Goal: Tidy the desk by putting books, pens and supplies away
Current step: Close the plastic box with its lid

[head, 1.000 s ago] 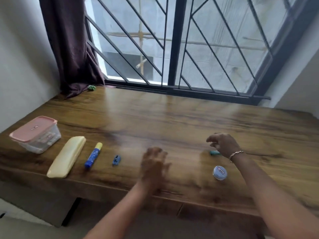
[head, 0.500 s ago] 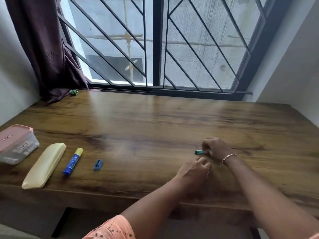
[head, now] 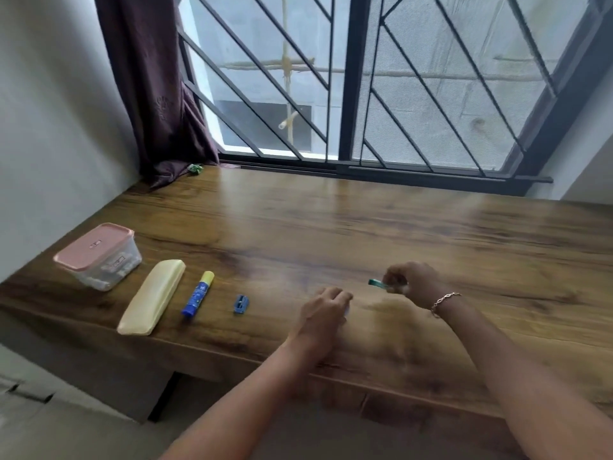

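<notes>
A small teal item is pinched in the right hand just above a wooden desk. The left hand is curled around what appears to be a small pale object, mostly hidden. A sharpener, glue stick, pencil case and pink-lidded box are lined up to the left.

curtain: dark purple-brown, hangs at the window's left side, its hem bunched at the bottom
window grille: black metal, one thick upright bar with thin diagonal bars on either side
outside: grey concrete wall, with pale poles lashed crosswise before it
small green thing: just beside the curtain's hem; too small to identify
left wall: plain, whitish
floor: grey
</notes>
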{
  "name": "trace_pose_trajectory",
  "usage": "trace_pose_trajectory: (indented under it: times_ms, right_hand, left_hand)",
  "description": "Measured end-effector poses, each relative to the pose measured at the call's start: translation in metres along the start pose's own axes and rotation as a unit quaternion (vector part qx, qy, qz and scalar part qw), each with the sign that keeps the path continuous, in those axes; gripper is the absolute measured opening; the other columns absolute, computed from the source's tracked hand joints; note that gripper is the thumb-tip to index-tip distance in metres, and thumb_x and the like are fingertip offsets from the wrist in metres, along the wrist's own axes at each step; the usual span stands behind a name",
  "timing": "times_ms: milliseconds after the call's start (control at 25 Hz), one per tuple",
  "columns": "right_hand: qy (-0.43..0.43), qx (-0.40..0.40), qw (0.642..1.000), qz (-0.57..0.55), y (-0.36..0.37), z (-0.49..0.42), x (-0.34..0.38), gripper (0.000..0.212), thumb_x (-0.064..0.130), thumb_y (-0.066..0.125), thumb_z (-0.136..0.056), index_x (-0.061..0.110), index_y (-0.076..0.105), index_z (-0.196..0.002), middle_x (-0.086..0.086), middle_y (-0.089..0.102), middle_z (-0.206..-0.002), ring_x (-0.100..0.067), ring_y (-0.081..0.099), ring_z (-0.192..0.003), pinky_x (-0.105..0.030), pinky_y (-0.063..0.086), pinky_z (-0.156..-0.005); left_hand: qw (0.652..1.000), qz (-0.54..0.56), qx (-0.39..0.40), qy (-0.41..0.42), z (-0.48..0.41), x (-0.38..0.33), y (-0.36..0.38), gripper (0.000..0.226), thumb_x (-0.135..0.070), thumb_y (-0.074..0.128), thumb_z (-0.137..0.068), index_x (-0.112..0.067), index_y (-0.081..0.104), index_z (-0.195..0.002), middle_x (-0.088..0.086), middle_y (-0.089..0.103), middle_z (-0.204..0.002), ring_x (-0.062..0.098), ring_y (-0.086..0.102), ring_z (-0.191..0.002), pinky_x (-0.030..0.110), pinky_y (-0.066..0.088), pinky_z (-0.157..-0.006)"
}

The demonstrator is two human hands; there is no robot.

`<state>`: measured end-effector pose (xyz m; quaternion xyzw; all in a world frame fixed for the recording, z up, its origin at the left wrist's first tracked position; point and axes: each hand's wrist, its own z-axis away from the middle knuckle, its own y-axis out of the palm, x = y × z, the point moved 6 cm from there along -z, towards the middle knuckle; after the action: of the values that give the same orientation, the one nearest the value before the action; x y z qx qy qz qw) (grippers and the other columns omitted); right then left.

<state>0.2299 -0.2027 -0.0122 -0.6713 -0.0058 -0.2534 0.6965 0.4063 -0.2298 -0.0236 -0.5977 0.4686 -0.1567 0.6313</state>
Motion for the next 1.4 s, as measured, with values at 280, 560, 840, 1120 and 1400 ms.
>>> trace_pose_trajectory:
  times_ms: [280, 560, 840, 1120, 1400]
  right_hand:
    - [0.077, 0.091, 0.955, -0.271, 0.060, -0.025, 0.104, 0.023, -0.002, 0.071, -0.075, 0.013, 0.058, -0.064, -0.004, 0.057, -0.061, -0.004, 0.056, -0.040, -0.024, 0.052, -0.049]
    - [0.147, 0.097, 0.941, -0.288, 0.107, -0.028, 0.152, 0.030, -0.001, 0.074, -0.072, 0.016, 0.053, -0.058, -0.004, 0.054, -0.058, -0.019, 0.056, -0.052, -0.035, 0.054, -0.059]
    - [0.175, 0.033, 0.960, -0.216, 0.110, -0.029, 0.163, 0.036, 0.011, 0.080, -0.068, 0.025, 0.049, -0.057, -0.013, 0.071, -0.091, -0.028, 0.068, -0.087, -0.041, 0.057, -0.076]
    - [0.190, -0.027, 0.961, -0.200, 0.104, -0.018, 0.169, 0.024, 0.021, 0.079, -0.071, 0.019, 0.055, -0.073, -0.011, 0.068, -0.094, -0.028, 0.066, -0.089, -0.040, 0.055, -0.079]
    - [0.162, -0.213, 0.942, -0.203, 0.080, 0.021, 0.218, 0.019, 0.032, 0.063, -0.085, 0.015, 0.066, -0.092, -0.004, 0.070, -0.086, -0.020, 0.064, -0.078, -0.022, 0.038, -0.064]
  left_hand:
    - [0.987, -0.001, -0.089, -0.138, 0.025, 0.119, -0.070, 0.041, -0.006, 0.061, -0.084, -0.010, 0.056, -0.125, 0.007, 0.057, -0.126, 0.024, 0.051, -0.117, 0.030, 0.041, -0.097]
    - [0.989, 0.001, -0.033, -0.147, 0.012, 0.174, -0.084, 0.039, 0.002, 0.059, -0.082, -0.008, 0.059, -0.119, 0.007, 0.058, -0.126, 0.023, 0.053, -0.117, 0.027, 0.040, -0.096]
    - [0.992, -0.010, 0.025, -0.119, 0.012, 0.188, -0.077, 0.040, -0.001, 0.061, -0.083, -0.012, 0.057, -0.122, 0.003, 0.058, -0.127, 0.021, 0.055, -0.114, 0.032, 0.044, -0.097]
    - [0.997, 0.011, 0.031, -0.069, 0.016, 0.188, -0.082, 0.047, -0.024, 0.066, -0.085, -0.012, 0.052, -0.128, 0.003, 0.053, -0.132, 0.020, 0.054, -0.116, 0.031, 0.045, -0.097]
    - [0.986, 0.080, -0.148, 0.017, 0.035, 0.160, -0.115, 0.034, -0.018, 0.058, -0.090, -0.002, 0.059, -0.121, 0.016, 0.059, -0.125, 0.031, 0.058, -0.114, 0.035, 0.046, -0.091]
